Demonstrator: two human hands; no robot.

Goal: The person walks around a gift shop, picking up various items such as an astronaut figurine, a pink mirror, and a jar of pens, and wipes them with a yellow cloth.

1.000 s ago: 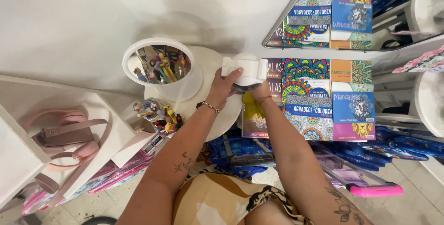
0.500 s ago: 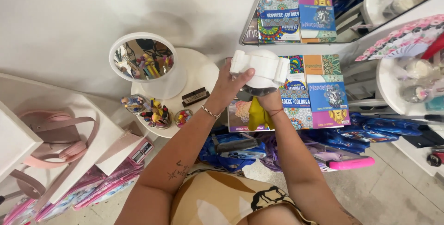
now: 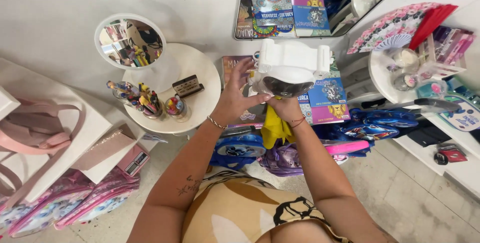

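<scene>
- both hands hold a white moulded plastic object [image 3: 289, 68] up in front of the chest: the left hand [image 3: 235, 98] presses its spread palm and fingers against the object's left side, and the right hand [image 3: 284, 107] closes its grip on the underside, with a yellow cloth [image 3: 276, 127] hanging from that hand.
- white shelves [image 3: 35, 128] at the left carry a pink bag [image 3: 30, 128], with patterned backpacks [image 3: 75, 203] on the floor below them.
- a wall mirror [image 3: 310, 3] behind the object reflects colouring books.
- a round white worktop [image 3: 197, 80] stands just left of the hands, and a second one [image 3: 380, 73] at the right carries a pink folding fan [image 3: 395, 25].
- blue and purple backpacks [image 3: 240, 148] lie piled on the floor below the hands.
- colouring books [image 3: 327, 98] stand on display right behind the held object.
- a small round mirror [image 3: 130, 40] stands at the back of the left worktop.
- clear cups of pens [image 3: 145, 103] and a small dark box [image 3: 187, 85] sit on it.
- a thin bracelet [image 3: 216, 122] circles the left wrist.
</scene>
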